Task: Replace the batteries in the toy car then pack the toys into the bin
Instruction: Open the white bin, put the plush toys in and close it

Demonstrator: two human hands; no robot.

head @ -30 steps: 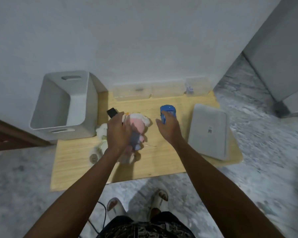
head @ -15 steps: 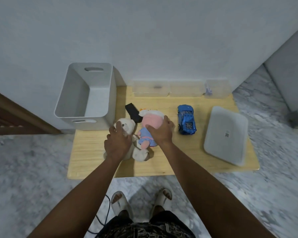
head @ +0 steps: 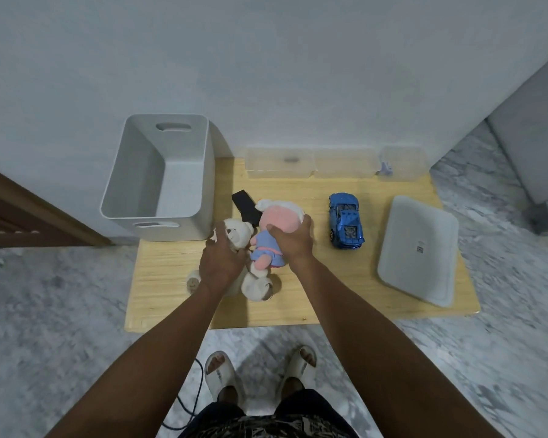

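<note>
On the table [head: 298, 298], the bin [head: 184, 172] stands left, plush toys [head: 266, 248] centre, car [head: 345, 221] and lid [head: 418, 248] right.

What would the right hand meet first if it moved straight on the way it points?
The right hand grips the pink doll and points toward the wall. Beyond lies bare table, then probably the clear boxes.

Wooden table [head: 314, 298] bears bin [head: 184, 184], toys, lid [head: 418, 248]

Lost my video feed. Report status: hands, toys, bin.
Left hand on white teddy bear, right hand on pink plush doll. Blue toy car untouched on table. Bin open, empty, path clear.
</note>
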